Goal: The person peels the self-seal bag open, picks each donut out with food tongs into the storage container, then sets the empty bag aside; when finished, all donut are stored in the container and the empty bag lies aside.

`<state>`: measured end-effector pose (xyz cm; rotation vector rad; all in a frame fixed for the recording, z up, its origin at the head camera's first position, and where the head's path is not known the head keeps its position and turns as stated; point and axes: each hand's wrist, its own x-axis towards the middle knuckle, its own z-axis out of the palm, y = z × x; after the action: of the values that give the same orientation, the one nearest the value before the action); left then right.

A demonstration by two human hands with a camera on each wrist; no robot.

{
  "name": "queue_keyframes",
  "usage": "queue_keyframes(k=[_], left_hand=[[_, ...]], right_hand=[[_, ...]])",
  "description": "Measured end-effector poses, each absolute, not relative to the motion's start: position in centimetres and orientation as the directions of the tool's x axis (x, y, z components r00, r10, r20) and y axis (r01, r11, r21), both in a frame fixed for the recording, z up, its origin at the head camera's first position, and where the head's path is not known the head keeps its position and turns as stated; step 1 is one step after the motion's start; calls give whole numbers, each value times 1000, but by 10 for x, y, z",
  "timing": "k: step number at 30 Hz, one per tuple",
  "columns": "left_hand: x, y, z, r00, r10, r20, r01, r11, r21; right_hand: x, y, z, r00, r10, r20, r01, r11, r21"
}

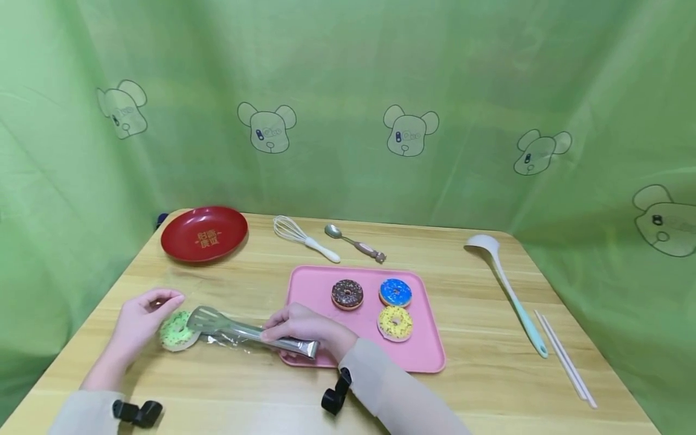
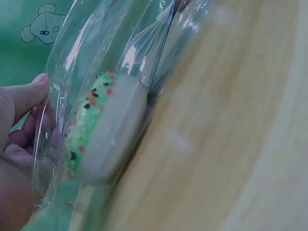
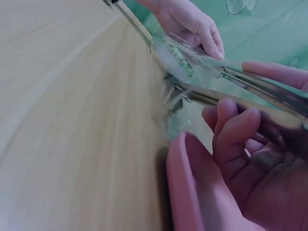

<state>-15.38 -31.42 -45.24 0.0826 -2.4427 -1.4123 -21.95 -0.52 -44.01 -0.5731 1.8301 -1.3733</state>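
Observation:
My left hand pinches the edge of a clear plastic bag at the left of the table. Inside the bag is a green doughnut with sprinkles, seen edge-on in the left wrist view. My right hand grips metal tongs, one arm slotted like a spatula. Their far ends reach into the bag's mouth beside the doughnut; whether they clasp it I cannot tell. Under the right hand is the left edge of a pink tray, bearing chocolate, blue and yellow doughnuts.
A red plate stands at the back left. Along the back lie a white whisk and a spoon. To the right are a ladle with a turquoise handle and white chopsticks. A green curtain hangs behind.

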Motion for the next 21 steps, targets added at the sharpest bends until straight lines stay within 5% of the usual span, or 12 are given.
queue_keyframes(k=[21], left_hand=[[-152,-320,-455,-928,-268,260,114,459,881]], right_hand=[[-219,0,-438,-620,-740,-261,33,308,-951]])
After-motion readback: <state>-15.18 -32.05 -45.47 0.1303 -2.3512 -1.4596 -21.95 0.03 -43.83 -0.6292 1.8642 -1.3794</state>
